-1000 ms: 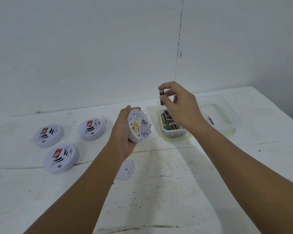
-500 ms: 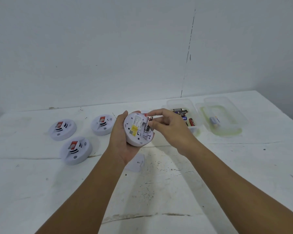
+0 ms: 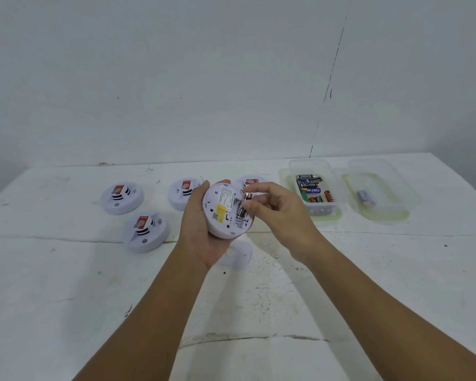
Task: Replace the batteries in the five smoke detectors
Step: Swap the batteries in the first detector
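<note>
Right hand (image 3: 278, 213) pinches the battery (image 3: 242, 208) mid-body, left hand (image 3: 201, 226) cups the detector (image 3: 226, 210) underneath. Battery's probably light and slick, so grip the middle.

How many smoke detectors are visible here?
5: one held in the left hand, three on the table at left, one partly hidden behind the right hand's fingers.

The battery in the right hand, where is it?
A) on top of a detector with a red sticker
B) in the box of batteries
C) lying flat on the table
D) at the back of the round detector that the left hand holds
D: the right hand pinches the battery against the open back of the detector that the left hand holds above the table.
</note>
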